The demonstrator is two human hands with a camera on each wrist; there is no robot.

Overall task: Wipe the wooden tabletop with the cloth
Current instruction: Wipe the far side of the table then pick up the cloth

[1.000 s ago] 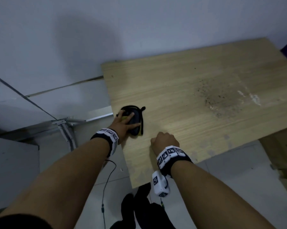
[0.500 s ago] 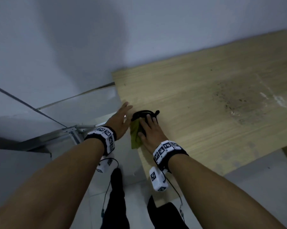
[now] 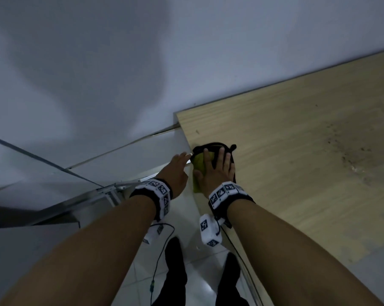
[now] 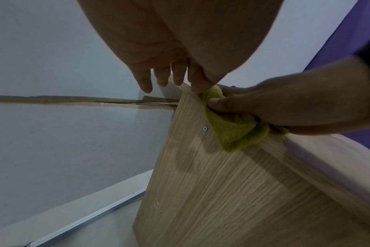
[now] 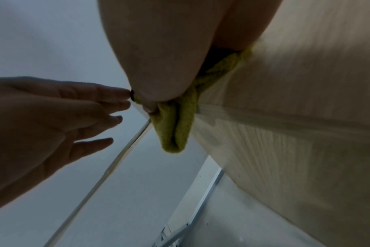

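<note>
A yellow-green cloth [image 3: 198,165] with a black border lies at the left edge of the wooden tabletop [image 3: 297,138]. Part of it hangs down over the table's side panel [image 4: 201,183]. My right hand [image 3: 217,171] lies flat on top of the cloth, fingers spread and straight. Its thumb presses the cloth [image 4: 232,132] at the edge. My left hand [image 3: 178,170] hovers beside the table edge, fingers straight, with the fingertips [image 4: 197,86] at the edge by the cloth. In the right wrist view the cloth [image 5: 175,133] dangles below my right thumb, and the left hand [image 5: 74,113] is held flat alongside it.
A dark, speckled dirt patch [image 3: 345,155] marks the tabletop further right. A white wall runs behind the table. On the tiled floor to the left lies a metal rail [image 3: 111,192]. A thin cable [image 3: 156,261] hangs near my legs [image 3: 175,274].
My left hand let go of the cloth and moved off the table's left edge. My right hand moved onto the cloth, which now hangs partly over the edge.
</note>
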